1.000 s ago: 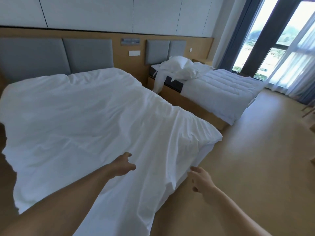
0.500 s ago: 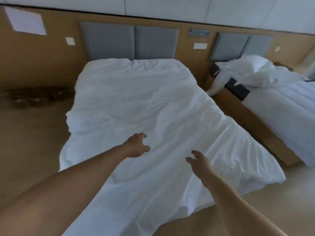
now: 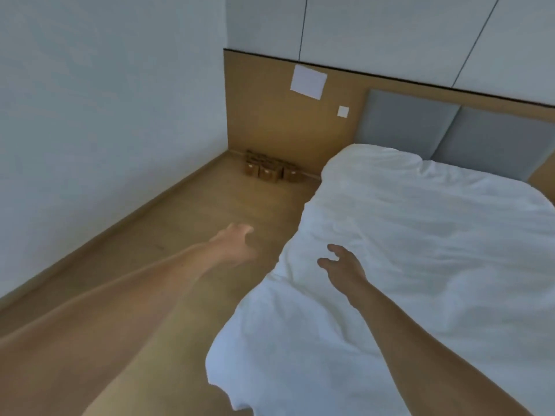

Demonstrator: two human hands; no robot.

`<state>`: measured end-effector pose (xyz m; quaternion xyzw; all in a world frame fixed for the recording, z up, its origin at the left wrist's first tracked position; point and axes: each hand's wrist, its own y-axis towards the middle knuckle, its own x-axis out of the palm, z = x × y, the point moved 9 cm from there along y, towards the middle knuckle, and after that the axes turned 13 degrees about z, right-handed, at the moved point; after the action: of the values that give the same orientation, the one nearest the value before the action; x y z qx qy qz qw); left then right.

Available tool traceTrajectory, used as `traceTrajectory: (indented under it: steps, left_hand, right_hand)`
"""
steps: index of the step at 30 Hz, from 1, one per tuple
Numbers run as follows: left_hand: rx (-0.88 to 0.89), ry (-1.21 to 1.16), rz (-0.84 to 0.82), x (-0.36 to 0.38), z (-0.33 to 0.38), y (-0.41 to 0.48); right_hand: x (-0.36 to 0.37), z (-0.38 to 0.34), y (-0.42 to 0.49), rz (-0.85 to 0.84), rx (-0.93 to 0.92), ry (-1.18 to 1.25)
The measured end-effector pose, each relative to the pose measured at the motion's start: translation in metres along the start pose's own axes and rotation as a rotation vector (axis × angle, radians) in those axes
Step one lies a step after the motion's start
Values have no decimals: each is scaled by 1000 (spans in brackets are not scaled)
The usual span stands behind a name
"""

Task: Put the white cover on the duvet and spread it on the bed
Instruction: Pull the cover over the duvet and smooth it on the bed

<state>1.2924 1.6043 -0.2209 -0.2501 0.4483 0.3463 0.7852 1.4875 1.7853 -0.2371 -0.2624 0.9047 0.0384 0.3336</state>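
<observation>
White-covered duvet (image 3: 420, 265) takes up the right half of the view, lying spread & wrinkled over the bed, which is hidden under it; top edge sits just below the grey headboard pads (image 3: 405, 124), and the near left corner droops off the side toward the floor (image 3: 192, 223). The floor is tan wood-look and runs along the bed's left side to the room corner. Pale wall (image 3: 105, 115) on the left, wood panel (image 3: 270, 130) at the back w/ white panels above it. Both forearms are bare and reach fwd. Left hand (image 3: 237, 244) is out over the floor, well clear of the duvet's left edge, blurred; fingers loosely apart, nothing in it. Right hand (image 3: 342, 265) is over the duvet just inside its left edge, fingers spread & a bit curled, gripping no fabric; can't tell if the fingertips touch the cover. Small brown boxes (image 3: 270, 171) sit in a cluster on the floor against the wood panel, near the corner. White paper sheet (image 3: 308, 81) is stuck high on the panel; small white wall plate (image 3: 343, 111) is below & right of it, beside the headboard pads.
</observation>
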Motion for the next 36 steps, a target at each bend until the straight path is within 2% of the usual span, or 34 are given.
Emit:
traceTrajectory:
  steps: [7, 13, 19, 26, 31, 36]
  left_hand:
    - [-65, 153, 28, -92, -161, 27]
    - [-81, 124, 41, -132, -224, 77]
    - [-38, 105, -10, -129, -226, 164]
    - [-20, 174, -13, -169, -229, 311]
    - [-34, 203, -2, -190, -222, 422]
    - [35, 208, -89, -159, -179, 523]
  right_hand:
    - [177, -144, -20, -149, -185, -51]
    - [256, -206, -4, -210, -233, -110]
    - [294, -236, 73, -177, -225, -141]
    - [333, -270, 213, -162, -128, -66]
    - [322, -296, 312, -91, -120, -30]
    - [299, -281, 397, -29, -59, -30]
